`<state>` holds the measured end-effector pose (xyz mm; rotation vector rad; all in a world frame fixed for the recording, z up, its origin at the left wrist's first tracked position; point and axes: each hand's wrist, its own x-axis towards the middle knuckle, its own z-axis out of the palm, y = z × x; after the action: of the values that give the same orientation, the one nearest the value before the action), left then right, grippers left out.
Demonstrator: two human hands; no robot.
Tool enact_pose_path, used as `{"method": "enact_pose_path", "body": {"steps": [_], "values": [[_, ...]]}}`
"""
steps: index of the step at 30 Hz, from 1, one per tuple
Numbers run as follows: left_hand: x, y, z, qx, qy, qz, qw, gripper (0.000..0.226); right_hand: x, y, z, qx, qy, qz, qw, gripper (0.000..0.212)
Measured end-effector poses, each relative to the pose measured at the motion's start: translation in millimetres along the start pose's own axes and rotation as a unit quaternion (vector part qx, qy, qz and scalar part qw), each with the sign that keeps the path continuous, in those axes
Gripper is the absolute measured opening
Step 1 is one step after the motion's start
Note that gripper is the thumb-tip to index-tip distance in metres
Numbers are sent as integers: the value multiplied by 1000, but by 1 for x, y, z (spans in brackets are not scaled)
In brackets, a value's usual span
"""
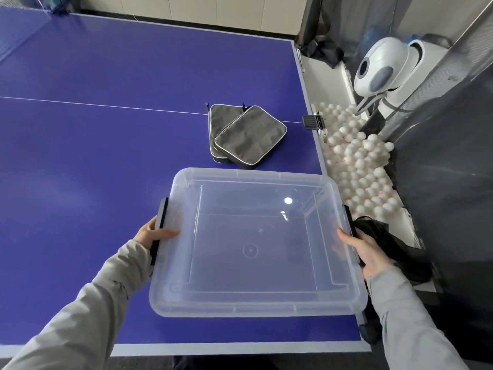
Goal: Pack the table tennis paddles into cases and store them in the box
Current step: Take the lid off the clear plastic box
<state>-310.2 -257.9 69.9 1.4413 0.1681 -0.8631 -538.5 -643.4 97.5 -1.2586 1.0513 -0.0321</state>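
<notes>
Gripping the clear plastic rectangular box (256, 303) by its side rims, both hands' fingers curl around it. Left hand (154, 235), right hand (362, 252). Two grey zipped fabric cases (248, 136) lie overlapped beyond it on the blue desk (93, 156).

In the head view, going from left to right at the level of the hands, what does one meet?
left hand → black latch → clear plastic box → right hand → black mesh bag
</notes>
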Motion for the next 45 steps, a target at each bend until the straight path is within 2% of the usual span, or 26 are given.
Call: {"method": "enact_pose_path", "body": {"steps": [4, 9, 12, 15, 19, 21, 24, 29, 34, 40, 42, 45], "values": [[-1, -2, -5, -3, -3, -1, 1000, 48, -3, 3, -3, -3, -10, 18, 1000, 32], [-1, 1, -14, 30, -9, 16, 999, 68, -4, 9, -13, 23, -21, -1, 1000, 46], [-3, 3, -16, 67, 33, 43, 996, 86, 0, 11, -18, 42, -3, -56, 998, 48], [-14, -2, -14, 166, 99, 109, 975, 86, -2, 17, -18, -52, 54, -131, 989, 49], [-35, -15, -6, 330, 176, 158, 914, 77, -12, 27, -13, -211, 108, -199, 951, 53], [-45, -22, 3, 366, 194, 175, 893, 70, -16, 33, -10, -272, 108, -213, 932, 56], [-53, -30, 17, 395, 186, 183, 881, 67, -23, 37, -3, -313, 107, -240, 913, 53], [-57, -30, 30, 366, 177, 178, 896, 73, -30, 34, 8, -344, 116, -280, 889, 48], [-62, -30, 33, 319, 162, 180, 916, 73, -35, 30, 8, -329, 123, -281, 893, 49], [-78, -10, 34, 249, 141, 209, 935, 88, -39, 5, 4, -315, 115, -275, 901, 61], [-82, 7, 33, 211, 120, 218, 945, 84, -37, -10, 6, -316, 117, -290, 896, 58], [-83, 36, 30, 156, 79, 233, 957, 72, -32, -33, 20, -291, 103, -285, 908, 59]]}}
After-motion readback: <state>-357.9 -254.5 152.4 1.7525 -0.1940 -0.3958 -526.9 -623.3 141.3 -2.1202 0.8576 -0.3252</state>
